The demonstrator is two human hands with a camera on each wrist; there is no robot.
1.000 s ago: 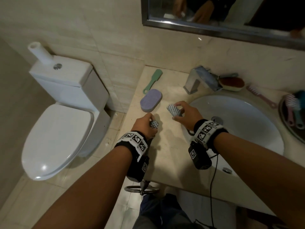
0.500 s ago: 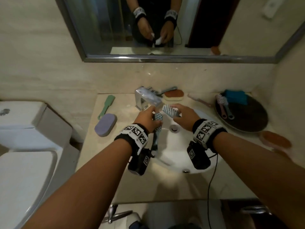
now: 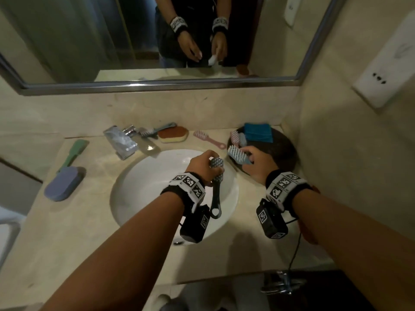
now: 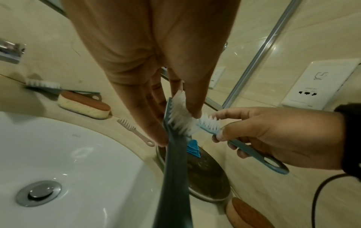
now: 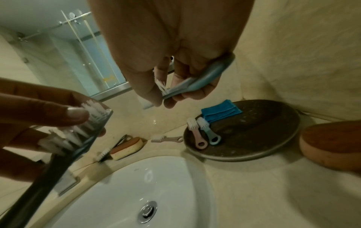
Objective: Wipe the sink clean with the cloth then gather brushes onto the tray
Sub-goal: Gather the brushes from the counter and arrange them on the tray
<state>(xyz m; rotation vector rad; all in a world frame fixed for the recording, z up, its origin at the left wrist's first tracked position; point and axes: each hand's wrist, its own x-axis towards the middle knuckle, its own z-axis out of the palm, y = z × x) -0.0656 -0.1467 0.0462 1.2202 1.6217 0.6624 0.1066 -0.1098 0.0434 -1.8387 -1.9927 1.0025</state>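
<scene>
The beige stone desk [image 3: 74,232] is running up against the back wall under the mirror [image 3: 157,41] and closing into a corner with the right-hand wall, so open room is lying mostly toward the near edge and the left. The white sink [image 3: 157,176] is sitting in the middle of the desk, its basin bare around the drain [image 4: 39,193]. The round dark tray [image 3: 280,149] is filling the right rear corner, just beside the sink rim and close to both walls, and is carrying a folded blue cloth [image 3: 258,132] at its back plus a pink brush [image 5: 195,132] and a small blue brush [image 5: 208,131] lying side by side. A purple brush [image 3: 62,184] and a green brush [image 3: 73,153] are lying at the desk's left end, well apart from the tray. Behind the sink, a sponge block [image 3: 173,134] and another pink brush [image 3: 208,139] are lying beside the faucet [image 3: 121,140].

The left hand [image 3: 202,167] is hovering over the sink's right rim, fingers wrapping the head of a dark grey brush [image 3: 215,187] whose handle is hanging down toward the wrist. The right hand [image 3: 258,164] is reaching over the tray's near-left edge, thumb and fingers pinching a light blue brush [image 3: 238,154] with bristles pointing up; the two brush heads are near each other.
</scene>
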